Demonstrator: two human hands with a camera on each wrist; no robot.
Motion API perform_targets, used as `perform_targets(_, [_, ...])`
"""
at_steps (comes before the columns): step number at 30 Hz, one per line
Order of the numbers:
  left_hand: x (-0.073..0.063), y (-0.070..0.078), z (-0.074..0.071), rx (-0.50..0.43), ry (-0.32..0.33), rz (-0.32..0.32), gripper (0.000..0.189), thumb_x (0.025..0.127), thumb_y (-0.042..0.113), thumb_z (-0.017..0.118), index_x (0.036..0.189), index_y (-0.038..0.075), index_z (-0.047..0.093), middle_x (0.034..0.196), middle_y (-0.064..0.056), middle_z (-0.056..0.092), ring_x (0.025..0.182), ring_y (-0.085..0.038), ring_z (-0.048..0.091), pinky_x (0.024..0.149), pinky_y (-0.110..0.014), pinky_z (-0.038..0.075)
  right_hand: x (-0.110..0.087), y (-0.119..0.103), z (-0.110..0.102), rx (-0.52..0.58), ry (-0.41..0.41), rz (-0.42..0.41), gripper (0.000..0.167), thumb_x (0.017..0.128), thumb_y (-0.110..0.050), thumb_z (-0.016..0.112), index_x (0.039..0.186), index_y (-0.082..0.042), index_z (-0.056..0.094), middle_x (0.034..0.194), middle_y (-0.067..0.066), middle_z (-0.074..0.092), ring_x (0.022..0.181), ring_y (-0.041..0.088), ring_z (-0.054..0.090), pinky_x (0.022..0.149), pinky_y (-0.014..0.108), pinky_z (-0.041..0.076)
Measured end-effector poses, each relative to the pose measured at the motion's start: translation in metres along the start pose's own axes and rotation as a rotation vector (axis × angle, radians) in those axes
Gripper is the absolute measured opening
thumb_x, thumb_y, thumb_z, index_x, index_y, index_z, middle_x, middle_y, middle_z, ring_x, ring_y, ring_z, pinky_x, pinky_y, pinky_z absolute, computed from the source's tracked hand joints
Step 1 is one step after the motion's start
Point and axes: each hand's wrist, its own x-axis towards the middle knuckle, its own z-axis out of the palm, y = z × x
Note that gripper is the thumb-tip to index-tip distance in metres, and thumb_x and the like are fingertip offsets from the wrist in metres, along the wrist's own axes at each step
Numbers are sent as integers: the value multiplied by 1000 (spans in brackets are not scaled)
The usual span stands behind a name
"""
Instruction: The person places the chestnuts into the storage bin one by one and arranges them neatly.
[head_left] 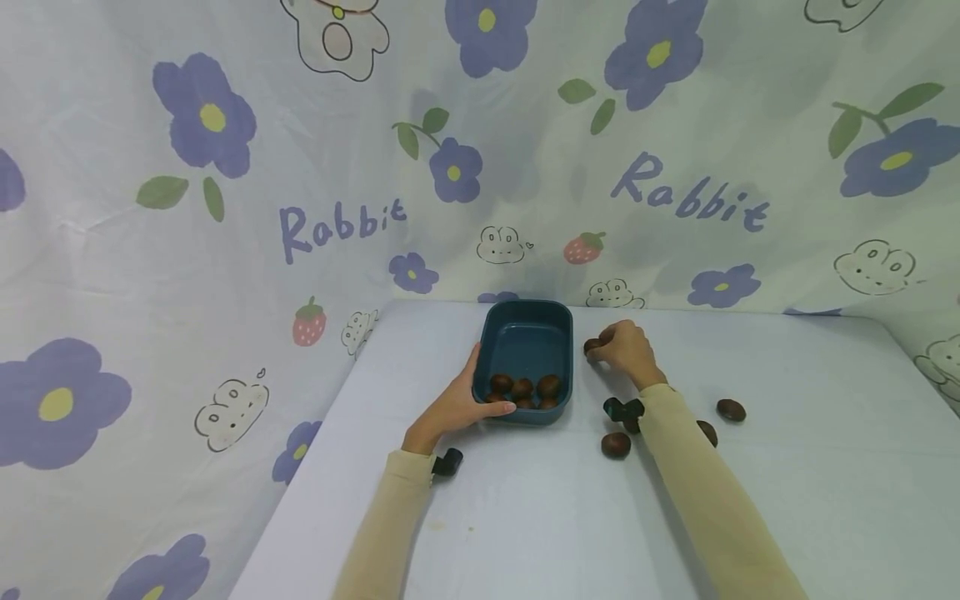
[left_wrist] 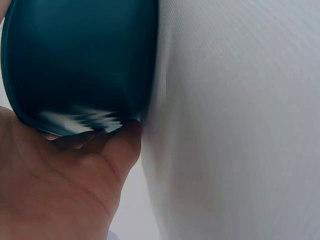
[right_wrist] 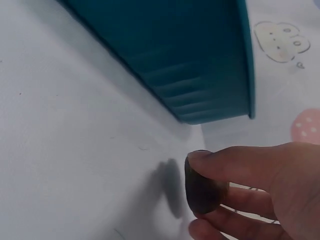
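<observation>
A dark teal rectangular box point(head_left: 525, 419) stands on the table, with several brown chestnuts point(head_left: 522, 387) gathered at its near end. My left hand point(head_left: 467, 400) grips the box at its near left corner, the thumb lying over the near rim. In the left wrist view the fingers of that hand point(left_wrist: 75, 170) bend round the side of the box point(left_wrist: 85, 55). To the right of the box, my right hand point(head_left: 630, 350) pinches a single chestnut point(right_wrist: 202, 192) between thumb and fingers. The chestnut casts a shadow on the white surface beside it in the right wrist view.
Near my right forearm lie loose chestnuts: one in front point(head_left: 616, 445), one partly behind the wrist camera point(head_left: 632, 425), one partly behind the sleeve point(head_left: 707, 432) and another farther right point(head_left: 731, 410). A flower-patterned cloth point(head_left: 525, 167) hangs behind the white table point(head_left: 525, 517).
</observation>
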Motion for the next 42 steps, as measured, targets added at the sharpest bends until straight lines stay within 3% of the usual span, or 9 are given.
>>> perform_targets(6, [0, -1, -1, 0, 2, 10, 133, 79, 56, 86, 167, 29, -10, 177, 2, 3, 162, -28, 17, 127, -63, 22, -6, -3, -6, 19, 11, -64, 47, 87, -25, 80, 118, 9, 71, 118, 27, 73, 98, 36, 70, 83, 45, 59])
perform_targets(14, [-1, -2, -2, -2, 1, 13, 131, 79, 54, 86, 167, 31, -10, 177, 1, 6, 162, -28, 19, 126, -63, 24, -17, -16, -13, 29, 18, -137, 49, 91, -26, 77, 124, 10, 69, 122, 28, 72, 114, 43, 68, 98, 55, 56])
perform_targets(20, [-1, -3, -2, 10, 8, 4, 132, 79, 55, 86, 167, 31, -10, 177, 2, 5, 162, -28, 18, 127, -62, 23, -27, -28, -18, 88, 39, -198, 51, 93, -23, 75, 130, 11, 65, 120, 27, 74, 116, 42, 70, 99, 55, 57])
perform_targets(29, [-2, -3, -1, 12, 11, -33, 133, 78, 60, 85, 167, 31, -10, 177, 3, 3, 162, -29, 17, 127, -63, 22, -43, -51, -18, 165, 63, -283, 39, 92, -24, 78, 119, 5, 74, 110, 20, 78, 103, 35, 75, 89, 50, 62])
perform_targets(38, [-2, -1, 0, 2, 6, -51, 134, 76, 62, 85, 167, 32, -10, 177, 3, 5, 161, -30, 20, 126, -63, 23, -52, -68, -10, 184, 61, -357, 38, 91, -23, 80, 119, 2, 76, 106, 18, 79, 96, 31, 77, 77, 43, 64])
perform_targets(42, [-1, 0, 0, 0, 0, -52, 134, 76, 63, 85, 167, 32, -10, 177, 3, 5, 161, -31, 19, 126, -65, 22, -52, -70, -2, 207, 65, -382, 38, 90, -21, 80, 118, 3, 75, 104, 17, 79, 94, 30, 77, 79, 43, 64])
